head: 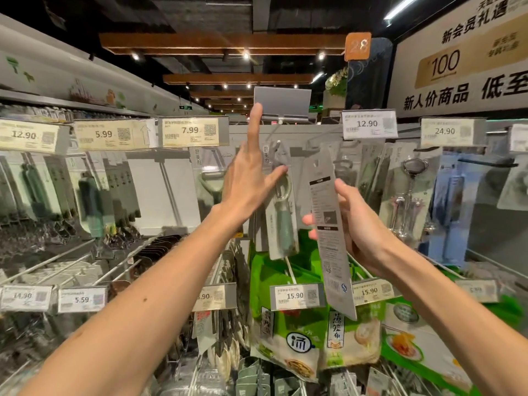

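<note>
I stand before a shop's peg wall of carded kitchen tools. My right hand [361, 224] grips a long grey carded package [328, 224] by its middle, its printed back facing me, tilted slightly. My left hand [250, 172] is raised with straight fingers; its index finger points up toward a flipped-up price tag holder [281, 102], and its thumb touches a hanging package with a green-handled tool [283, 221]. A bare metal peg [271, 132] juts out above that package.
Price tags line the rails: 12.90 [368, 124], 7.99 [191, 131], 15.90 [295, 295]. Carded tools hang left and right, with a strainer pack [411, 195] at right. Green bagged goods [288, 332] hang below. Empty pegs [57, 261] stick out at lower left.
</note>
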`<state>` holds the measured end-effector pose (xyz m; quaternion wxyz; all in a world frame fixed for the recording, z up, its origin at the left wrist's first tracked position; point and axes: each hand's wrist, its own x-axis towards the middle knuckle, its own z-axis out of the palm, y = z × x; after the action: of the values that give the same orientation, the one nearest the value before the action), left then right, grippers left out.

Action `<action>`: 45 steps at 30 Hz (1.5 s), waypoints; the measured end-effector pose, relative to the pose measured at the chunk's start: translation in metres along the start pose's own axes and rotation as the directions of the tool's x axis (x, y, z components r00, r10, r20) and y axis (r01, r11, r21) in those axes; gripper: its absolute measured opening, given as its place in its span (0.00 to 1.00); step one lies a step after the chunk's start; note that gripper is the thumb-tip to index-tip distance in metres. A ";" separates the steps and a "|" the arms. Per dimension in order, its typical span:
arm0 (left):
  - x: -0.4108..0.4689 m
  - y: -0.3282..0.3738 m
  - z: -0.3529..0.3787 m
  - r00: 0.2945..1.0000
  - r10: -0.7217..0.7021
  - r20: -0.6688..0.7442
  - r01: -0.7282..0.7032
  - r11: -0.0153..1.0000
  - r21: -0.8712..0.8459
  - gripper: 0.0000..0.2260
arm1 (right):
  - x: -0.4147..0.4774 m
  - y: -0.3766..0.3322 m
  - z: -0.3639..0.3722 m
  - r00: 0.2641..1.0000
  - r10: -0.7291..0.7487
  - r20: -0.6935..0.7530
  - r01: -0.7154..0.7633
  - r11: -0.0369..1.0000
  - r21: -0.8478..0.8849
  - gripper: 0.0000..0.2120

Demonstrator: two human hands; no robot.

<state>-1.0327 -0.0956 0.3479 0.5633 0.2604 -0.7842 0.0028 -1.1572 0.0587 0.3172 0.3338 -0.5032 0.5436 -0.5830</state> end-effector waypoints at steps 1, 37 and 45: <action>-0.001 -0.001 -0.003 1.000 0.012 -0.014 -0.011 0.999 0.030 0.48 | -0.003 0.002 -0.002 1.000 0.016 -0.012 -0.017 0.999 -0.049 0.23; -0.029 0.011 -0.039 0.987 -0.079 0.139 0.133 0.891 -0.435 0.29 | 0.020 0.028 0.033 0.901 -0.433 -0.011 0.404 0.848 -0.344 0.34; -0.005 0.016 -0.034 0.998 0.001 0.067 0.024 0.928 -0.372 0.33 | 0.040 0.017 0.029 0.882 -0.469 -0.039 0.427 0.833 -0.353 0.37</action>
<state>-1.0079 -0.0696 0.3606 0.5763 0.1536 -0.7870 -0.1579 -1.1429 0.0098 0.3067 0.0630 -0.6284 0.5209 -0.5742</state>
